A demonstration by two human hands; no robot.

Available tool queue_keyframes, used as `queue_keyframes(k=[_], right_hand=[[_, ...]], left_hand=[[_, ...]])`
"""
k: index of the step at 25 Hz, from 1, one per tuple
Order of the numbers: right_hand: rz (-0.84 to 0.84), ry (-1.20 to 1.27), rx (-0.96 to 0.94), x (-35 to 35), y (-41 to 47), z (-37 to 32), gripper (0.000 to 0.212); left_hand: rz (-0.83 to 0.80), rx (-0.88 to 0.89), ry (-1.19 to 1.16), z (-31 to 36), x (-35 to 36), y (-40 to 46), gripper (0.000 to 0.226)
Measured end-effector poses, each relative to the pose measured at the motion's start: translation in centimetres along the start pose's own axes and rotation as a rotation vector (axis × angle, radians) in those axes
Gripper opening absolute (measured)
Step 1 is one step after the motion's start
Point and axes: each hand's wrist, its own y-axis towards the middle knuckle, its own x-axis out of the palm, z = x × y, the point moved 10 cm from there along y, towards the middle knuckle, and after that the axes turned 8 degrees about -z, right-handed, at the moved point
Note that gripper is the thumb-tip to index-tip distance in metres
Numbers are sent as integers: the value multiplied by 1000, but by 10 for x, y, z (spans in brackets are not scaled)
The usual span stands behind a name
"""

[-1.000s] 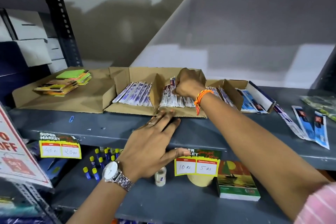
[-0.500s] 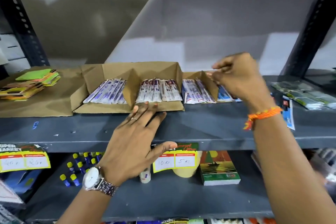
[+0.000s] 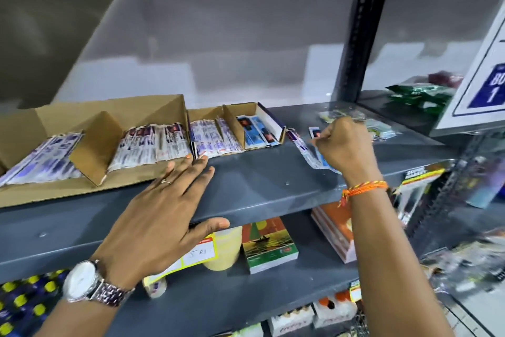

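Note:
Open cardboard boxes (image 3: 109, 118) stand on the grey shelf (image 3: 259, 186), their compartments filled with rows of purple-white packets (image 3: 153, 145). A smaller box (image 3: 270, 120) to their right holds blue packets (image 3: 254, 131). Several loose packets (image 3: 302, 149) lie on the shelf right of that box. My right hand (image 3: 347, 145), wearing an orange thread bracelet, is curled over them and pinches a blue packet. My left hand (image 3: 169, 208), with a ring and a wristwatch, lies flat on the shelf's front edge, fingers straight and fingertips touching the boxes' front.
A black upright post (image 3: 360, 36) divides the shelf from a bay with green packets (image 3: 418, 96). A white-blue sign (image 3: 481, 68) hangs at the far right. The lower shelf holds a book (image 3: 269, 243), orange books (image 3: 333, 230), a tape roll (image 3: 224, 249), a yellow price label (image 3: 202, 252) and glue sticks (image 3: 24, 298).
The view has swung right. My right hand left the boxes and moved right onto the loose packets on the shelf. My left hand stays flat on the shelf edge.

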Motion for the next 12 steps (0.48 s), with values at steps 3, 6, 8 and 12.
queue_keyframes(k=[3, 6, 8, 12], right_hand=[[-32, 28, -87, 7, -2, -19, 19], [-51, -33, -123, 13, -5, -33, 19], [-59, -62, -119, 15, -6, -37, 20], [-115, -38, -54, 11, -8, -38, 26]], left_hand=[[-41, 14, -34, 0, 7, 4, 97], [-58, 29, -47, 0, 9, 4, 97], [-72, 32, -55, 0, 12, 4, 98], [-73, 35, -67, 0, 14, 4, 99]])
